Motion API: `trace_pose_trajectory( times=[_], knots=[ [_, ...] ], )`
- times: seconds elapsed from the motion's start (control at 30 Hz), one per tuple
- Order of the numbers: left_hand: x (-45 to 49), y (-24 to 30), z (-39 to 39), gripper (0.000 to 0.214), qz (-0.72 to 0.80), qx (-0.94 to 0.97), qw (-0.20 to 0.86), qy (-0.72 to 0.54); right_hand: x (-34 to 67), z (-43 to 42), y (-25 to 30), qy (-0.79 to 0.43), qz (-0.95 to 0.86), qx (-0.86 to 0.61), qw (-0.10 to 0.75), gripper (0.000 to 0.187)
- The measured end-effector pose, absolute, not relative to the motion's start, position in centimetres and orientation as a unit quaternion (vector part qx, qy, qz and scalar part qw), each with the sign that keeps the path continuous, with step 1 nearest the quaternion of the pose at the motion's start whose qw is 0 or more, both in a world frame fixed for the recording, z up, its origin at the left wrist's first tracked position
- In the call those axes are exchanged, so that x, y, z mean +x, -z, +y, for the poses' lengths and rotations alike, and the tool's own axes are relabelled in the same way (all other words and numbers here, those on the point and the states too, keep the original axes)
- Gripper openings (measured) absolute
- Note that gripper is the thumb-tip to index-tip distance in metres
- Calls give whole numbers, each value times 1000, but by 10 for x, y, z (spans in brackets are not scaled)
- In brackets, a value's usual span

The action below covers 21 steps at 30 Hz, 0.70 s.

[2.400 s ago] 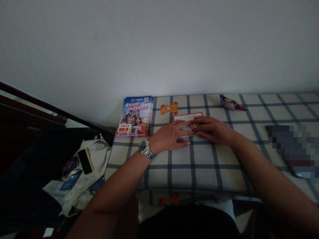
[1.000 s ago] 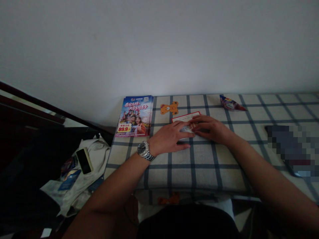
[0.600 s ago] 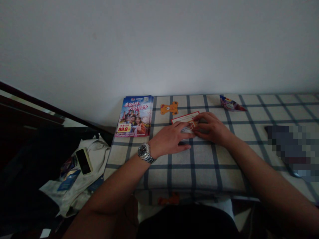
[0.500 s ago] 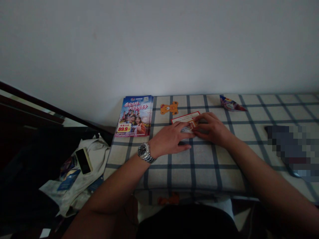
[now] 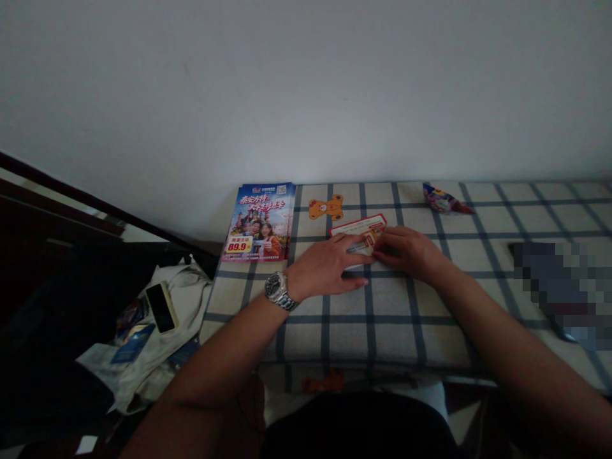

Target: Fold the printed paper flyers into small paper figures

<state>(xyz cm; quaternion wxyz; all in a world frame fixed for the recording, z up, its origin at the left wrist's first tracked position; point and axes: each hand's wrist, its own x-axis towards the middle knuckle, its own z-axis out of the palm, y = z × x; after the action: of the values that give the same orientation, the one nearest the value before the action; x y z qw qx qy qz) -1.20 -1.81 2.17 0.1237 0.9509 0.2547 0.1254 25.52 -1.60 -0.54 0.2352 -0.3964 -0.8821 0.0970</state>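
The left hand (image 5: pixel 322 268) lies flat, fingers apart, over the red-edged card (image 5: pixel 354 227) on the checked worktop (image 5: pixel 347 338), presumably to stop it slipping, while the right hand (image 5: pixel 408 252) bunches its fingertips at its right edge, whether clamped I cannot tell.

1 head-worn camera looks forward and down from the person's side of the table (image 5: pixel 396 335), above the near edge, close over the left hand (image 5: pixel 325 264) and right hand (image 5: pixel 411 252); its view reaches past the far edge to the wall (image 5: pixel 335 89).
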Motion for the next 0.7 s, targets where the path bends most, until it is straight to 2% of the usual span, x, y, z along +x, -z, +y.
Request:
trace_pose_trajectory(
  times=[0.37, 0.7],
  knots=[
    [-12, -19, -19, 42, 261, 950, 115, -129, 258, -14, 8, -124, -879, -389, 245, 8],
    [-11, -20, -19, 46, 266, 950, 110, -125, 255, -17, 4, -132, -868, -425, 220, 4]
  ],
)
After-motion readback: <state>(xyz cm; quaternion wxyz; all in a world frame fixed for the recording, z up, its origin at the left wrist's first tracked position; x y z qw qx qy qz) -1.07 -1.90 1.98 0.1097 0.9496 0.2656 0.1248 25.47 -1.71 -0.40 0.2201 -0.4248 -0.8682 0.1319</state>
